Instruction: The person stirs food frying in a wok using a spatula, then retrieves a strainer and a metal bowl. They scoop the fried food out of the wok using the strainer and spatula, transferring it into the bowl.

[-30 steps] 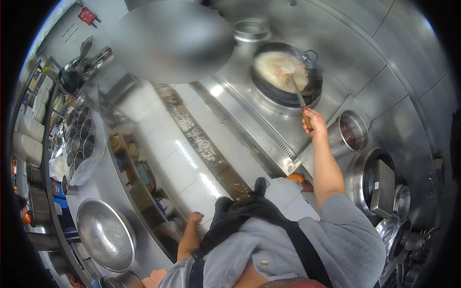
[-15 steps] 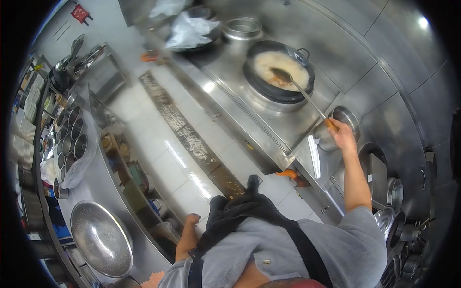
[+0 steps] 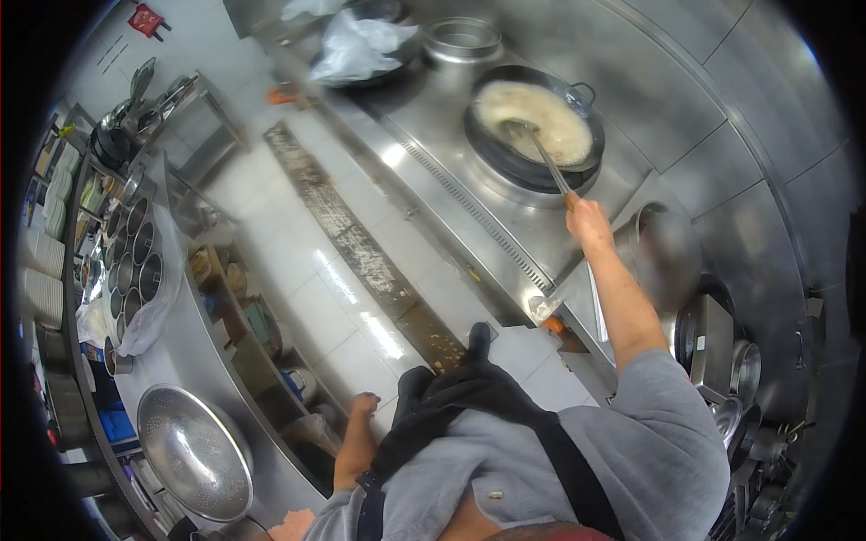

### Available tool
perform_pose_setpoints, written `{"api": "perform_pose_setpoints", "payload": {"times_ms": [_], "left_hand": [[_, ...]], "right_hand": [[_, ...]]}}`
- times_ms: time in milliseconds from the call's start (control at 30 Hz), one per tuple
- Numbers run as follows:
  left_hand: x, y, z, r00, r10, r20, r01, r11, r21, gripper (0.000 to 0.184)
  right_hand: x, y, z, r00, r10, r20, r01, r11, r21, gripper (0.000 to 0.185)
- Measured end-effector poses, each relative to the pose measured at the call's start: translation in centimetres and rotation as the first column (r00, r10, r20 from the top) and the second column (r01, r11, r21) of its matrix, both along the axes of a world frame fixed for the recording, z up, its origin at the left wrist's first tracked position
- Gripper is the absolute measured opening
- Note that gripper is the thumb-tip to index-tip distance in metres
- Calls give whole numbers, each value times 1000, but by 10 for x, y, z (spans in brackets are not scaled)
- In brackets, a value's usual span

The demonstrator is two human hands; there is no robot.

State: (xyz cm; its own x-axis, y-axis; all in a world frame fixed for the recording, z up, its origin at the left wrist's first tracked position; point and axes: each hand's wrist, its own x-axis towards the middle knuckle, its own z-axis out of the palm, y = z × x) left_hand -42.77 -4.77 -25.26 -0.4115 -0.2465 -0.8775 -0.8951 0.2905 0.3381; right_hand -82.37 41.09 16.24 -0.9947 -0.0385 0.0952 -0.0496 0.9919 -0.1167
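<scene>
My right hand (image 3: 591,224) is closed around the wooden end of a long metal ladle (image 3: 552,169). The ladle's bowl dips into pale, foamy liquid (image 3: 559,117) in a large dark wok (image 3: 499,159), which sits on the steel range. A small loop handle (image 3: 583,91) stands up at the wok's far rim. My left hand (image 3: 364,403) hangs low beside my left hip, over the floor, its fingers curled in with nothing visible in them.
A steel pot (image 3: 645,221), partly blurred, stands right of my right hand. Behind the wok are a steel ring (image 3: 463,38) and a plastic bag (image 3: 365,45) on another dark pan. To my left, a steel counter holds a big colander (image 3: 196,455) and several metal canisters (image 3: 144,239).
My right hand has moved left and forward towards the wok. The ladle's bowl has gone lower and slightly left into the liquid. My left hand has risen slightly.
</scene>
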Motion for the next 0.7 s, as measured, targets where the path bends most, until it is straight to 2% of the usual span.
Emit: {"api": "perform_pose_setpoints", "payload": {"times_ms": [33, 67, 100, 133, 167, 233, 267, 300, 333, 367, 400, 433, 500, 533, 600, 633, 700], "left_hand": [[2, 0, 2, 1000, 2, 4, -2, 1000, -5, 30], [3, -1, 3, 970, -222, -96, 221, 975, -24, 30], [1, -1, 5, 880, -435, -189, 431, 900, -63, 31], [-5, 10, 6, 998, -56, 3, 56, 998, 27, 32], [-8, 12, 10, 998, -56, 4, 56, 998, 22, 32], [-13, 12, 9, 981, -179, 77, 180, 984, -10, 32], [-10, 9, 11, 927, -376, 6, 376, 925, -52, 33], [-11, 10, 13, 928, -373, 7, 372, 926, -56, 33], [-12, 12, 16, 986, -162, 34, 163, 986, -31, 33], [-11, 13, 19, 996, 56, 65, -55, 998, -12, 34], [-13, 13, 24, 996, 60, 63, -59, 998, -16, 34], [-18, 13, 31, 995, 63, 76, -60, 997, -37, 34], [-27, 14, 50, 994, 68, 84, -63, 996, -61, 34], [-29, 18, 59, 993, 106, 49, -103, 992, -68, 33], [-31, 20, 65, 990, 143, 11, -142, 987, -68, 32], [-29, 20, 58, 988, 153, 11, -152, 987, -49, 32], [-21, 16, 35, 988, 155, 10, -155, 988, -24, 32]], "right_hand": [[-9, -4, -3, 1000, 2, 4, -2, 1000, -5, 28], [-20, -6, -8, 999, -30, 18, 30, 999, -15, 28], [-31, -8, -13, 998, -63, 32, 63, 998, -24, 28], [-42, -8, -20, 998, -63, 32, 64, 998, -29, 28], [-53, -8, -27, 994, -108, 24, 109, 992, -55, 28], [-66, -7, -37, 988, -153, 18, 154, 984, -87, 29], [-72, -6, -41, 984, -180, -6, 177, 973, -147, 32], [-78, -6, -44, 978, -207, -29, 196, 959, -206, 35], [-90, 1, -54, 979, -202, -30, 191, 959, -211, 35], [-102, 10, -63, 969, -241, -63, 208, 922, -328, 38], [-110, 16, -69, 955, -283, -91, 216, 871, -440, 41], [-106, 12, -55, 955, -280, -95, 211, 871, -445, 41], [-92, 11, -25, 922, -332, 197, 361, 561, -745, 44], [-85, 14, -22, 925, -328, 190, 343, 513, -787, 46], [-72, 27, -24, 927, -333, 172, 324, 480, -815, 46], [-65, 34, -23, 927, -340, 157, 307, 448, -840, 47], [-52, 46, -15, 917, -372, 144, 319, 468, -824, 46]]}}
